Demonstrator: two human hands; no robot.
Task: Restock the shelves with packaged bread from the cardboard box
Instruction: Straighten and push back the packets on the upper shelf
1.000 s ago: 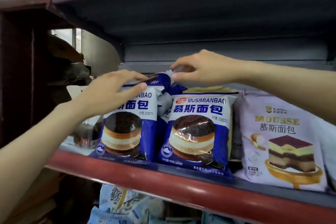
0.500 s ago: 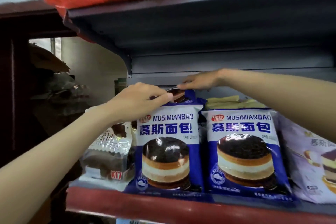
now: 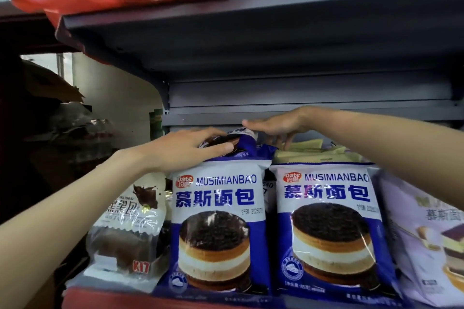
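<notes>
Left hand (image 3: 185,149) lying over the top of a blue bread pack (image 3: 238,144) tucked behind the front row, fingers (image 3: 221,147) curled on its crumpled upper edge. Right hand (image 3: 273,126) flat just above the same pack, fingers straight and close together, touching its top. Two upright blue packs (image 3: 218,228) in front on the red-edged shelf (image 3: 150,300).

The one camera sits on my head, facing straight into the grey metal shelf bay (image 3: 301,98) and tilted slightly up, so the underside of the grey upper shelf board (image 3: 251,40) shows. It is close: upright blue-and-white bread packets (image 3: 218,228) fill the lower frame.
</notes>
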